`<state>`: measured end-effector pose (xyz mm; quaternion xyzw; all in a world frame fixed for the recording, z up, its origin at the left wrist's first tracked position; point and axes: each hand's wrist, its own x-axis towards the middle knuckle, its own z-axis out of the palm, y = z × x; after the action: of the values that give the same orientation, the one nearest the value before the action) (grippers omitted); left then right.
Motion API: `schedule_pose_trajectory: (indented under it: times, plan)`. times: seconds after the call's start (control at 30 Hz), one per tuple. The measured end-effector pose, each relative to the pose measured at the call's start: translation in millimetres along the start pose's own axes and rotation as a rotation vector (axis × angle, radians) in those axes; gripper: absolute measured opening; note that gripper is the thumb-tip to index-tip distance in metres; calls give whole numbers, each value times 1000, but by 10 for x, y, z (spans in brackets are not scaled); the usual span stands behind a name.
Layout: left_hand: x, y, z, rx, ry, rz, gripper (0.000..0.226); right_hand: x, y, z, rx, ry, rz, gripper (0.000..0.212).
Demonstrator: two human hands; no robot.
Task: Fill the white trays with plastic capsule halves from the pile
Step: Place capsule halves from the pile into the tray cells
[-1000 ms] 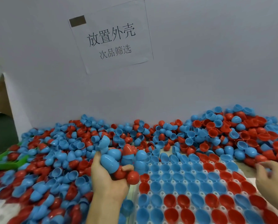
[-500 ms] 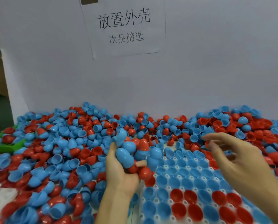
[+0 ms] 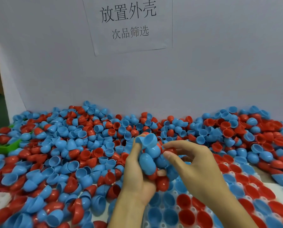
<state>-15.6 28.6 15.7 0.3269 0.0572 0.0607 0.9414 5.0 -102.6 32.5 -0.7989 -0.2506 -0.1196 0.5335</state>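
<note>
Where heaped, capsule halves [image 3: 74, 145] look glossy red-blue.

The white tray [image 3: 175, 209] runs off the bottom edge — both forearms cover part of it below the hands.

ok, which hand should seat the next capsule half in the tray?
Right. The right hand pinches a red half directly above the white tray; the left hand is full, gripping a bunch of halves.
</note>
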Motion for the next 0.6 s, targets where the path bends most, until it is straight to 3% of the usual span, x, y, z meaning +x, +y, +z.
schedule_pose_trajectory:
  times: [0.27,0.6]
  plan:
    - [23,-23,-3,-114,17,-26,58,-4,32,12,220,111,104,13]
    - [77,-73,-20,-95,69,-39,52,-11,100,37,359,199,222,6]
